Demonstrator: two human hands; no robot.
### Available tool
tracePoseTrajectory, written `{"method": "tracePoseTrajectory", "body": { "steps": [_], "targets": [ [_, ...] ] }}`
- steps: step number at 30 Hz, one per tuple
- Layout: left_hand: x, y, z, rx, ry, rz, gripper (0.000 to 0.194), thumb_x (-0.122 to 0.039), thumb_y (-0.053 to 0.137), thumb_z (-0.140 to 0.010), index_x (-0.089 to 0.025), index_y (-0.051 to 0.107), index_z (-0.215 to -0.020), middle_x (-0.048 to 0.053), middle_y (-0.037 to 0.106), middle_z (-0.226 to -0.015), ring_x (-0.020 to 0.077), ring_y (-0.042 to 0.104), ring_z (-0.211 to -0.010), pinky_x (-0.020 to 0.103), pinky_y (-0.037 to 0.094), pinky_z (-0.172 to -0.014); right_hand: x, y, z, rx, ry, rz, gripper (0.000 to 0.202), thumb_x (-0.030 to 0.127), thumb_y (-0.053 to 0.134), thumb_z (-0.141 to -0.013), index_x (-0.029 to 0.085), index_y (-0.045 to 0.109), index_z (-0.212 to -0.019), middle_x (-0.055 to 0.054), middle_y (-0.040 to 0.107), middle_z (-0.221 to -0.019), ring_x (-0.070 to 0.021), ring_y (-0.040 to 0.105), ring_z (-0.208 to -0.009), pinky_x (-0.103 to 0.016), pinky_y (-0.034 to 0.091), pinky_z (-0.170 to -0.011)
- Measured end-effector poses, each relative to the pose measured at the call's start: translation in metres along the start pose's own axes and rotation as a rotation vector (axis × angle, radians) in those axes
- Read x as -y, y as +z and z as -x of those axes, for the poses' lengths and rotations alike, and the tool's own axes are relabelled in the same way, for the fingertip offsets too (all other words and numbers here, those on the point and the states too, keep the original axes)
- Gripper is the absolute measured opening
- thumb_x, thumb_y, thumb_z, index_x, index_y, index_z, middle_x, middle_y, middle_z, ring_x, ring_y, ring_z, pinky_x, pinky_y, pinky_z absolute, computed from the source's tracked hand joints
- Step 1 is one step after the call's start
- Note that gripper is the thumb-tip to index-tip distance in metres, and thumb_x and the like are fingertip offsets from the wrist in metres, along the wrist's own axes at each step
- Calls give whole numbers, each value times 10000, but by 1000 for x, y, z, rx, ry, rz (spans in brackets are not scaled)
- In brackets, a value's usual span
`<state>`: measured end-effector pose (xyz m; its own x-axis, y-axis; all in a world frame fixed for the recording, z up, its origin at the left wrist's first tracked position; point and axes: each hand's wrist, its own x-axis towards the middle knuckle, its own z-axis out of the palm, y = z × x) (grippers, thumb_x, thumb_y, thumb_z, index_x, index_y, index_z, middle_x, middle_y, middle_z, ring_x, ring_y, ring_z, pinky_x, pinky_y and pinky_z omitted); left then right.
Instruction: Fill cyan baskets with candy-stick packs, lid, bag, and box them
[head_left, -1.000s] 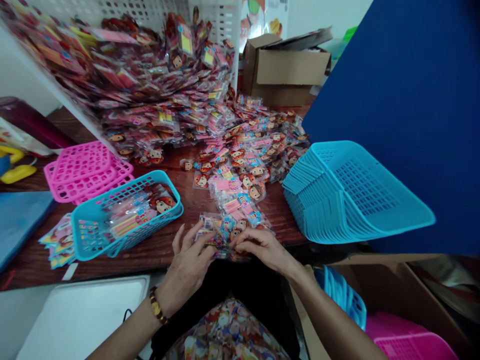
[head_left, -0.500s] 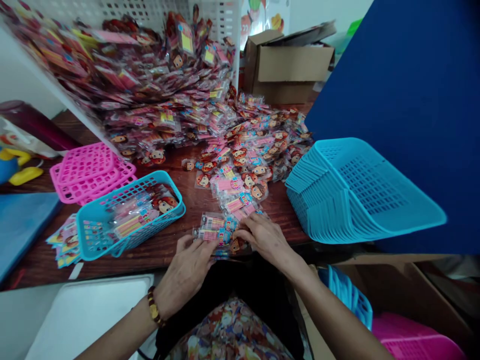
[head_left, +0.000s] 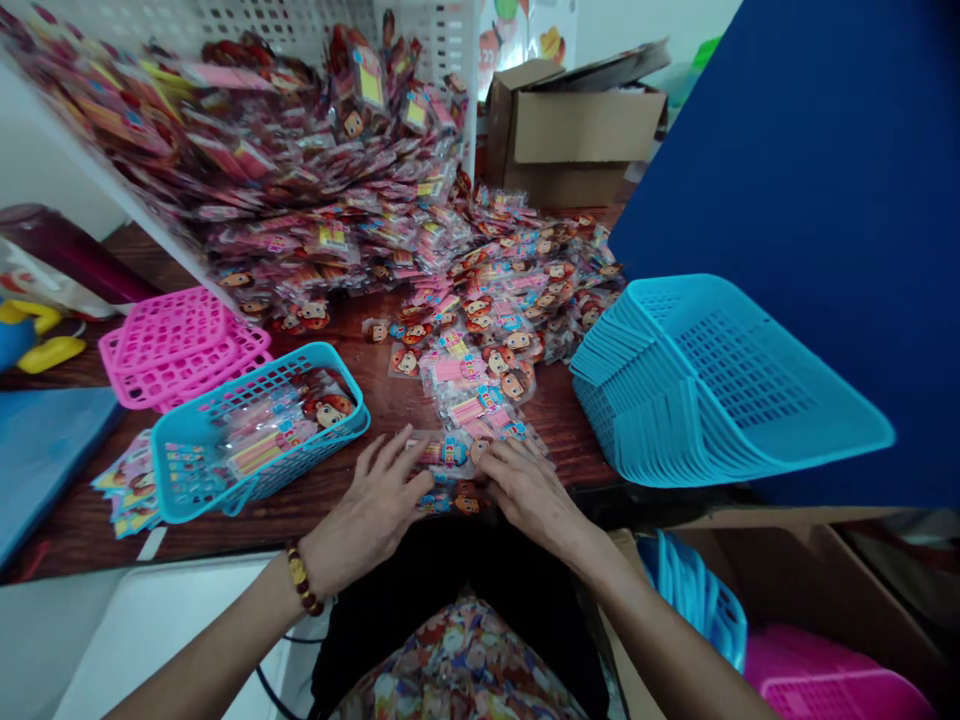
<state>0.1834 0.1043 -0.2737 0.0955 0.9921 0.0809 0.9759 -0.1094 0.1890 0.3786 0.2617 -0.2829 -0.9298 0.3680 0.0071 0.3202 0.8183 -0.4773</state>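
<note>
Packets (head_left: 454,455) just right of the blue basket (head_left: 259,430) judged light, slick, pliable; left hand (head_left: 371,510) and right hand (head_left: 529,490) press flat, fingers spread, gripping nothing; best pinched at edges.

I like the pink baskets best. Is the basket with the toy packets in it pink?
No, the basket holding toy packets is light blue; the pink baskets behind it are stacked upside down.

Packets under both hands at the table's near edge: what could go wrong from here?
1. The small stack of packets under the left hand and right hand lies close to the table edge; some could slide off into the lap.
2. The big heap of packets leans high behind and might spill forward.
3. The stacked blue baskets overhang the edge and could tip.
</note>
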Motion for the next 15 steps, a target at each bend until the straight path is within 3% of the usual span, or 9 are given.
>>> {"method": "tracePoseTrajectory", "body": {
  "steps": [2, 5, 8, 10, 13, 15],
  "targets": [
    [-2, -2, 0, 9, 20, -4, 190, -123, 515, -915, -203, 558, -1082, 89, 603, -1201, 279, 488, -1231, 587, 233, -1145, -6, -2, 2, -25, -52, -145, 183, 116, 552, -931, 226, 637, -1050, -37, 658, -1107, -195, 550, -1048, -310, 394, -867],
    [-5, -5, 1, 63, 26, -4, 221, -83, 455, -931, -194, 550, -1096, 60, 614, -1015, 226, 566, -1006, 507, 354, -1056, -20, -6, -5, -78, -9, -250, 110, 280, 583, -960, 227, 645, -1034, -26, 674, -1061, -182, 574, -993, -306, 399, -858],
    [-6, -3, 2, 19, 16, 12, 412, -59, 451, -921, -189, 452, -1312, 76, 618, -1071, 229, 569, -1021, 458, 399, -995, -29, -8, -19, -124, 114, 22, 265, 372, 628, -929, 212, 631, -1141, -88, 647, -1166, -252, 537, -1058, -384, 373, -891],
    [-6, 0, 2, -25, 8, 43, 489, -62, 454, -928, -170, 363, -1397, 88, 622, -1113, 226, 571, -1038, 461, 390, -1014, -29, -7, -27, -75, 135, 192, 294, 360, 667, -899, 191, 637, -1137, -121, 641, -1162, -286, 518, -1065, -410, 359, -883],
    [-8, 1, 2, -4, -7, 73, 311, -92, 451, -949, -185, 479, -1245, 88, 620, -1125, 244, 561, -1077, 475, 409, -1001, -24, -4, -30, -64, 115, 201, 150, 307, 646, -911, 176, 659, -984, -116, 658, -1070, -273, 523, -1026, -403, 350, -875],
    [-8, 1, 3, -5, -15, 66, 220, -81, 459, -934, -186, 535, -1112, 130, 544, -1300, 298, 466, -1263, 500, 406, -1026, -20, -1, -24, -129, 80, 39, 95, 274, 610, -934, 190, 654, -919, -83, 672, -1034, -246, 538, -1024, -390, 354, -899]
  ]
}}
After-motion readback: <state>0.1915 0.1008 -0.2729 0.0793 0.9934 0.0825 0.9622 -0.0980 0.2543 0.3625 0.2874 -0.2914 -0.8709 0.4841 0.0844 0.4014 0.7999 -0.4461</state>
